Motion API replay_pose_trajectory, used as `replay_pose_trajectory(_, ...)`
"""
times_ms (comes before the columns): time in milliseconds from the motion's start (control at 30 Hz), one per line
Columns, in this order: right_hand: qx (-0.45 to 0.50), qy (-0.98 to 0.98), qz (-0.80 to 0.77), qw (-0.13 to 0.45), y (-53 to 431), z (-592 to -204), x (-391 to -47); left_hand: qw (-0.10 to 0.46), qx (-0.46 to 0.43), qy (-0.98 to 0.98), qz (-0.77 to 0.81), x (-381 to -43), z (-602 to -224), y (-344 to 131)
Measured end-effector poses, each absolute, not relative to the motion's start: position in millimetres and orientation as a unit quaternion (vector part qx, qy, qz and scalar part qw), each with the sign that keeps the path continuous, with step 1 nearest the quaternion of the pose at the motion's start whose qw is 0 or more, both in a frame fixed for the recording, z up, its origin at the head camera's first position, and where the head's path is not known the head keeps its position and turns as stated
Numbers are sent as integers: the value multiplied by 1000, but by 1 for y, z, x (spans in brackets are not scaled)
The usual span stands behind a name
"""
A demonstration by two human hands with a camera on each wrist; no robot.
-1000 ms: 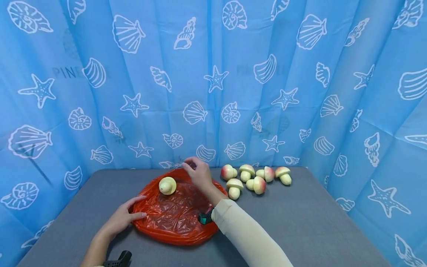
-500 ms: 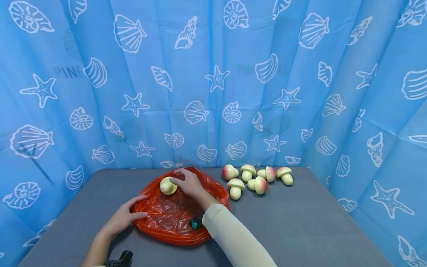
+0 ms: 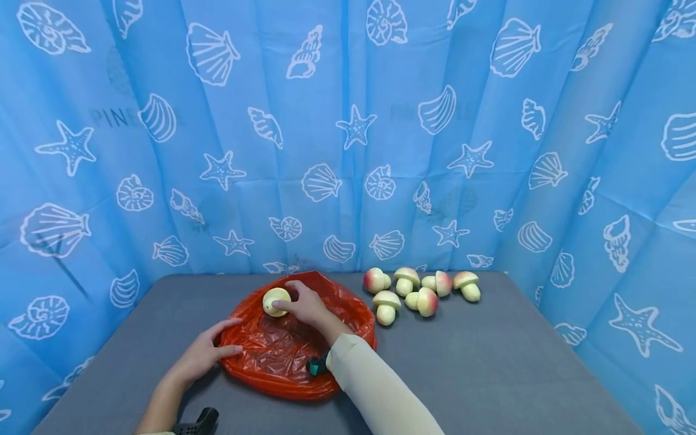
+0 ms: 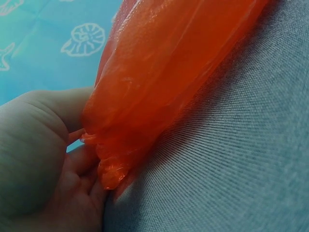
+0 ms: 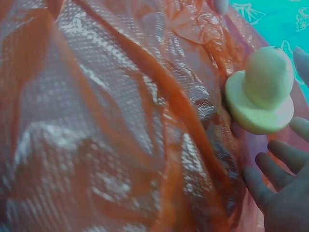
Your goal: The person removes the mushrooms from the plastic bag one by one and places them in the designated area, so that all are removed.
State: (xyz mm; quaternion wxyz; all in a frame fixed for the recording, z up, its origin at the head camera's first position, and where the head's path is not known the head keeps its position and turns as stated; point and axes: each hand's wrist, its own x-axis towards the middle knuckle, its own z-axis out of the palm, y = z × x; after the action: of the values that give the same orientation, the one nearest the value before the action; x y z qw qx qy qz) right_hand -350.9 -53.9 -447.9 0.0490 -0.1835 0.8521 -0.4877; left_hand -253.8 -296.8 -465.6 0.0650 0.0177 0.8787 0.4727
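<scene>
A red plastic bag lies spread wide with its mouth up. My left hand holds its left rim, thumb on the inner side; in the left wrist view the bunched rim of the bag sits between thumb and fingers. Inside the bag, towards its back left, a pale yellow toy mushroom rests cap down, stem up. My right hand reaches round it, thumb overlapping the stem in the head view. In the right wrist view, spread fingers stand close beside the mushroom cap.
Several more toy mushrooms with pinkish caps lie in a cluster to the right of the bag, on the grey table. A blue shell-patterned curtain hangs behind the table's back edge and along the sides.
My right hand has come down and left from above the bag's back rim to the mushroom inside the bag. My left hand has stayed at the left rim.
</scene>
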Motion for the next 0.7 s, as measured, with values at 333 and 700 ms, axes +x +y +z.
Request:
replay_pose_trajectory(333,-180,844,-502,48,-60,-459,-347,61,23,869,490,-254,-468,-298)
replay_pose_trajectory(700,-155,829,-536,47,-64,-461,-342,59,28,870,489,-254,-469,-297)
